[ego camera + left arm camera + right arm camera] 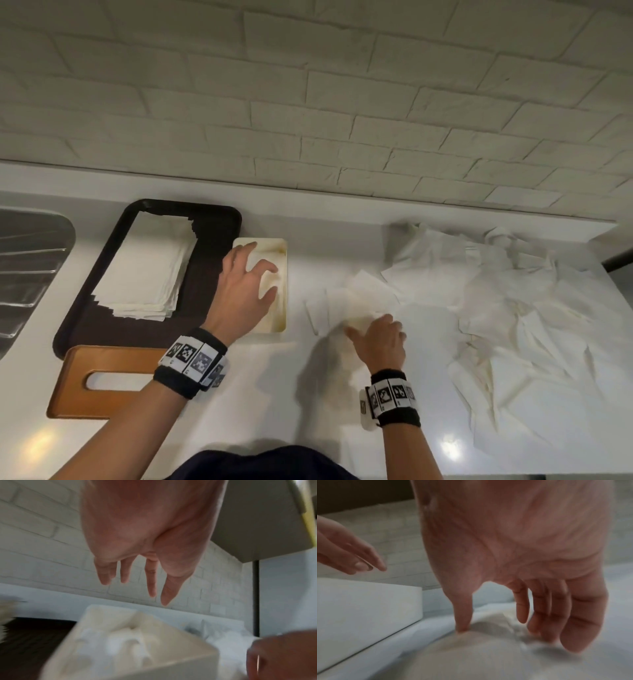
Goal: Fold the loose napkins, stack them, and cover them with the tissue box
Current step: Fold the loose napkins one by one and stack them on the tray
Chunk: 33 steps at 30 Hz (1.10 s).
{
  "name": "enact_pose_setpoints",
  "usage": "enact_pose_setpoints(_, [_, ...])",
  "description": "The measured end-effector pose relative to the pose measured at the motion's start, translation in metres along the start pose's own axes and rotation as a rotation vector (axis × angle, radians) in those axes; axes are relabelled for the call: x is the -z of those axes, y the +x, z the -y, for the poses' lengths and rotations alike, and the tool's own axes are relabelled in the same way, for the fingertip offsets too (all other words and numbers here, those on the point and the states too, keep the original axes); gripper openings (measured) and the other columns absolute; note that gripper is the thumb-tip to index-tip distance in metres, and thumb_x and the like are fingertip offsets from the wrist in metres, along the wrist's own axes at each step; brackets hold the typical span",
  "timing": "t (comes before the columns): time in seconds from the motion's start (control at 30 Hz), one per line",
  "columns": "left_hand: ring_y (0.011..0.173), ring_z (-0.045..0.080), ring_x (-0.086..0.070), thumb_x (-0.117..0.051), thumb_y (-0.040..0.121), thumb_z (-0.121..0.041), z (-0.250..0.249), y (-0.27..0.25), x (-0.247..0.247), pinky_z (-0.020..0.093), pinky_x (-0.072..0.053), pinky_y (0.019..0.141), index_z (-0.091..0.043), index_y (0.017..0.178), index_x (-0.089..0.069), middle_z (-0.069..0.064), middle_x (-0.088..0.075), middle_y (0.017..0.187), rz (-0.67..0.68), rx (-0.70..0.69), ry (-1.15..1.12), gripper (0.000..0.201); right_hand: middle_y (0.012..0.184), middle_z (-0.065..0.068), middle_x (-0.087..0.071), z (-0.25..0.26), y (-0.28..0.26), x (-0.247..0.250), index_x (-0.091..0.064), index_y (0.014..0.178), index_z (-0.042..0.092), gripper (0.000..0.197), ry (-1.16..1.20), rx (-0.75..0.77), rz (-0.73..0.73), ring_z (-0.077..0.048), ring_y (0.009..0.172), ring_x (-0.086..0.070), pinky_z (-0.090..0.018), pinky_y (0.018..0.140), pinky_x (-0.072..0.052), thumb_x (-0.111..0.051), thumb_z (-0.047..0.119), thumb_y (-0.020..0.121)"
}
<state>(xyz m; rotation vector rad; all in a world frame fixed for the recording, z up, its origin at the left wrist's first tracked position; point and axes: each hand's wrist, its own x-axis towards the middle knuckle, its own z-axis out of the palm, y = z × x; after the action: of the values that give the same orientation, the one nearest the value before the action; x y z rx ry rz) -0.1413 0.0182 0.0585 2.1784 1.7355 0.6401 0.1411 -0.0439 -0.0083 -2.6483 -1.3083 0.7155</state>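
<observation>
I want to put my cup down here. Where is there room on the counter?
The near counter is bare, between the wooden lid and the loose napkins. The back strip under the brick wall looks free too. The left is crowded: tray with folded stack, then the white box.

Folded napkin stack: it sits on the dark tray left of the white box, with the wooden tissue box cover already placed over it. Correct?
Not quite. The folded napkin stack does sit on the dark tray left of the white box, but it is uncovered. The head view shows the wooden tissue box cover lying on the counter in front of the tray.
</observation>
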Motion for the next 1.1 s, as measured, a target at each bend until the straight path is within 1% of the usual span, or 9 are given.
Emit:
enact_pose_setpoints(0.2, [0.130, 0.015, -0.049, -0.075, 0.097, -0.026, -0.044, 0.003, -0.011, 0.024, -0.035, 0.104, -0.030, 0.120, -0.068, -0.009, -0.059, 0.138, 0.030, -0.090, -0.237, 0.024, 0.107, -0.004, -0.072, -0.024, 0.001, 0.007, -0.066, 0.117, 0.014, 0.039, 0.387, 0.087, 0.050, -0.027, 0.101, -0.066, -0.035, 0.081, -0.049, -0.083, 0.039, 0.093])
enact_pose_setpoints(0.37, [0.104, 0.003, -0.065, -0.067, 0.103, -0.042, -0.057, 0.006, -0.019, 0.038, -0.057, 0.093, -0.032, 0.115, -0.066, -0.017, -0.070, 0.109, 0.175, -0.095, -0.345, 0.015, 0.085, 0.009, -0.072, -0.014, -0.012, 0.051, -0.063, 0.093, 0.032, 0.021, 0.387, 0.223, -0.129, -0.024, 0.084, -0.066, -0.035, 0.065, -0.046, -0.078, 0.046, 0.095])
enact_pose_setpoints(0.5, [0.089, 0.006, -0.069, -0.047, 0.100, -0.073, -0.065, 0.008, -0.015, 0.041, -0.059, 0.087, -0.032, 0.097, -0.066, -0.014, -0.074, 0.087, 0.242, 0.004, -0.363, 0.046, 0.083, 0.018, -0.074, 0.001, -0.027, 0.098, -0.069, 0.090, 0.032, 0.014, 0.524, 0.448, -0.154, -0.008, 0.078, -0.068, -0.025, 0.068, -0.048, -0.081, 0.035, 0.096])
enact_pose_setpoints(0.63, [0.081, 0.015, -0.076, -0.044, 0.092, -0.087, -0.085, 0.007, 0.005, 0.044, -0.062, 0.087, -0.025, 0.101, -0.071, -0.003, -0.079, 0.084, 0.355, 0.174, -0.647, 0.068, 0.092, -0.001, -0.076, 0.030, -0.054, 0.123, -0.073, 0.102, 0.020, 0.013, 0.889, 0.567, -0.102, -0.028, 0.088, -0.071, -0.045, 0.076, -0.056, -0.081, 0.029, 0.098])
enact_pose_setpoints(0.73, [0.098, 0.021, -0.078, -0.063, 0.093, -0.075, -0.093, 0.010, 0.017, 0.043, -0.064, 0.092, -0.033, 0.125, -0.066, 0.001, -0.080, 0.101, 0.303, 0.318, -1.029, 0.054, 0.093, -0.011, -0.075, 0.048, -0.065, 0.116, -0.071, 0.107, 0.015, 0.018, 1.038, 0.594, -0.072, -0.040, 0.089, -0.069, -0.051, 0.076, -0.056, -0.081, 0.027, 0.099])
enact_pose_setpoints(0.83, [0.108, 0.017, -0.072, -0.083, 0.086, -0.060, -0.089, 0.018, 0.017, 0.038, -0.056, 0.090, -0.046, 0.137, -0.054, -0.003, -0.076, 0.108, 0.100, 0.377, -1.197, 0.060, 0.073, 0.001, -0.068, 0.058, -0.068, 0.096, -0.071, 0.104, 0.016, 0.013, 1.023, 0.584, 0.008, -0.020, 0.066, -0.058, -0.043, 0.064, -0.048, -0.077, 0.027, 0.102])
enact_pose_setpoints(0.97, [0.122, 0.021, -0.072, -0.088, 0.089, -0.015, -0.081, 0.025, 0.028, 0.040, -0.057, 0.104, -0.041, 0.148, -0.045, 0.014, -0.070, 0.133, -0.144, 0.330, -1.297, 0.077, 0.066, 0.013, -0.055, 0.071, -0.076, 0.064, -0.063, 0.097, 0.026, 0.012, 0.930, 0.588, 0.055, -0.008, 0.062, -0.047, -0.034, 0.063, -0.042, -0.068, 0.030, 0.108])
enact_pose_setpoints(1.0, [0.120, 0.021, -0.073, -0.086, 0.090, -0.008, -0.078, 0.026, 0.032, 0.040, -0.058, 0.103, -0.037, 0.149, -0.046, 0.014, -0.072, 0.131, -0.167, 0.326, -1.289, 0.077, 0.074, 0.010, -0.068, 0.077, -0.080, 0.059, -0.064, 0.109, 0.028, 0.004, 0.970, 0.578, 0.101, -0.008, 0.067, -0.058, -0.034, 0.066, -0.048, -0.067, 0.030, 0.108])
enact_pose_setpoints(1.1, [0.112, 0.018, -0.077, -0.084, 0.091, -0.004, -0.065, 0.030, 0.043, 0.038, -0.062, 0.100, -0.017, 0.143, -0.057, 0.007, -0.080, 0.119, -0.235, 0.344, -1.200, 0.060, 0.101, -0.002, -0.082, 0.094, -0.094, 0.047, -0.042, 0.148, 0.036, 0.055, 1.015, 0.579, 0.191, -0.022, 0.089, -0.079, -0.043, 0.079, -0.065, -0.075, 0.028, 0.104])
